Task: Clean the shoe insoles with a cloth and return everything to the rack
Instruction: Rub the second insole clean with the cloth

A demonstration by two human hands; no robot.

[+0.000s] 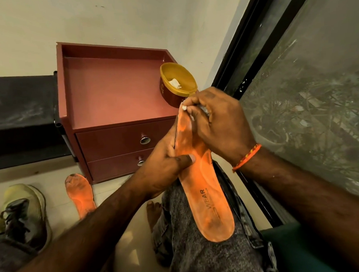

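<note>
Orange insole (206,188) held at frame centre, long axis running from lower right heel to upper toe.

Propped on grey-trousered thigh (201,249); maroon drawer unit (119,110) beyond, window frame (251,55) close on right. Left hand (165,167) gripping left edge, thumb pressed flat. Right hand (217,123) curled, pinching white cloth (184,108) at toe tip. Second insole (81,195) on floor, lower left.

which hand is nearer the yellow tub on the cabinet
Right. The right hand works a cloth at the insole's toe, just below the yellow tub. The left hand grips the insole's middle, lower down.
</note>
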